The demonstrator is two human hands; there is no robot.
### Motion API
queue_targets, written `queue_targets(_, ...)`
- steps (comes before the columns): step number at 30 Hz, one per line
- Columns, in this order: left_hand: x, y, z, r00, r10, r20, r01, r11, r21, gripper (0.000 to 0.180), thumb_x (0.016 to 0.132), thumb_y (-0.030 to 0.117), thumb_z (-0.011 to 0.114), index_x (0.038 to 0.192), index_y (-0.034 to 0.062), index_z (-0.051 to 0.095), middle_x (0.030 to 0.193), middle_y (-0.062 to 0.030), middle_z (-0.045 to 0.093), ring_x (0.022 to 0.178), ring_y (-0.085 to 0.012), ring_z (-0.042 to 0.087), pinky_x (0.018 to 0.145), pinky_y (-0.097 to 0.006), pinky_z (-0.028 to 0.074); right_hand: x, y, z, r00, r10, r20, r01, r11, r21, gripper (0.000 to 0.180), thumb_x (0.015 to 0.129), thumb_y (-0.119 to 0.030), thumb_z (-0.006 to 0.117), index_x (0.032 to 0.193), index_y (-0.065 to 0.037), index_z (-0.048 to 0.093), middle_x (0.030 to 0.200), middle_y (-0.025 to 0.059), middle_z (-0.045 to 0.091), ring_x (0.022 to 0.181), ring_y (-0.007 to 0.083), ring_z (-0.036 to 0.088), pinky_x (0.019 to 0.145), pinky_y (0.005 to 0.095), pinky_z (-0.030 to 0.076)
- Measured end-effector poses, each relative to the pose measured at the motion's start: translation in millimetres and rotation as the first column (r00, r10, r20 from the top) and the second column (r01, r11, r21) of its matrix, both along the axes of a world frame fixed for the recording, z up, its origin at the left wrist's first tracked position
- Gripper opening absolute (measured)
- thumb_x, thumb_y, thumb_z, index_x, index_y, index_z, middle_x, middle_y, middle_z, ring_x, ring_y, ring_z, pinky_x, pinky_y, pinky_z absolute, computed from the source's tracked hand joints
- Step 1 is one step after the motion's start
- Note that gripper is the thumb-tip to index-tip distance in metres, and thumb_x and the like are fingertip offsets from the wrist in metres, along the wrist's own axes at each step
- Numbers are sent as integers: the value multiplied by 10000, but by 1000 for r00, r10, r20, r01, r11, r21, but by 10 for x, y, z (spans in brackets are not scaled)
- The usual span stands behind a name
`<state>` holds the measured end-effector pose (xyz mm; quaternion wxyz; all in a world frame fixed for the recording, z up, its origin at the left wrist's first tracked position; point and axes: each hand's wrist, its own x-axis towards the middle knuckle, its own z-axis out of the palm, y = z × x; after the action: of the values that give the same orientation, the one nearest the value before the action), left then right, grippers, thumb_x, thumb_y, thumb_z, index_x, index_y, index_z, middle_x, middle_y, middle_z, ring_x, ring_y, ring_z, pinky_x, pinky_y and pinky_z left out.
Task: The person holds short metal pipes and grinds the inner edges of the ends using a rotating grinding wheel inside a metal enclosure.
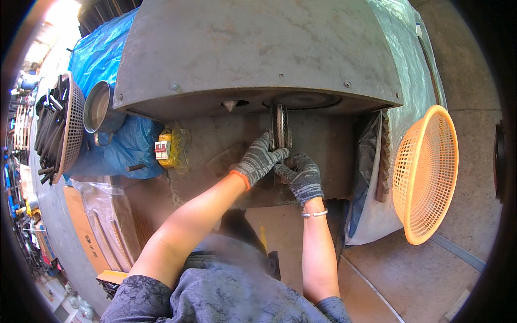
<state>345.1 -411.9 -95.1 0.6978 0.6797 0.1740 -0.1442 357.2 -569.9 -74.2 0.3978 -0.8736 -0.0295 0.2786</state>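
A narrow metal guide (289, 134) runs out from under a large grey metal hood (258, 48), with a shiny ridged metal rod (280, 123) lying along it. My left hand (257, 159), in a grey striped knit glove with an orange cuff, closes around the rod's near end, its thumb across the top. Close by on the right, my right hand (302, 176) wears a matching glove. Its fingers are bent together at the guide's near end; what they grip is hidden. Below the hood's edge, a round disc (304, 100) sits behind the guide.
A pointed metal cone (230, 105) hangs left of the disc. Further left are a yellow-wrapped switch (163, 149), a metal pot (98, 110) and a basket (75, 121) of dark rods. An orange plastic basket (401, 180) stands at right, beside a toothed metal strip (383, 156).
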Motion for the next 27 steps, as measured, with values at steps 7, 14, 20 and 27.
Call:
queue_targets(7,8,-37,69,999,7,31,-9,999,49,404,836,167,706,1184,23,560,1041,-107,646,936,-174,579,851,-320,485,-42,-178,-348,997,-63,34,56,982,179,368,738,-332,785,887,-3,716,864,200,664,806,348,641,724,407,503)
queue_targets(14,9,2,-1,1000,-7,-19,6,1000,-28,413,843,184,702,1184,2,555,1043,-117,647,934,-198,582,869,-327,480,-7,-11,-56,999,-33,-13,33,998,45,406,692,-339,818,894,-2,712,874,206,662,809,344,637,732,422,503)
queue_targets(20,-15,-17,57,998,36,50,-39,997,67,337,844,156,702,1124,18,574,1003,-100,653,920,-183,591,858,-325,481,-160,-133,221,866,51,497,-61,998,3,369,643,-206,811,969,-75,698,954,155,620,916,347,583,818,436,469)
queue_targets(27,2,-11,-44,998,-20,59,18,999,28,324,857,163,689,1128,27,576,1040,-102,648,955,-182,573,901,-319,452,-282,-23,70,449,190,873,-45,981,-190,252,619,-105,739,868,-132,702,903,55,627,881,278,580,797,432,439)
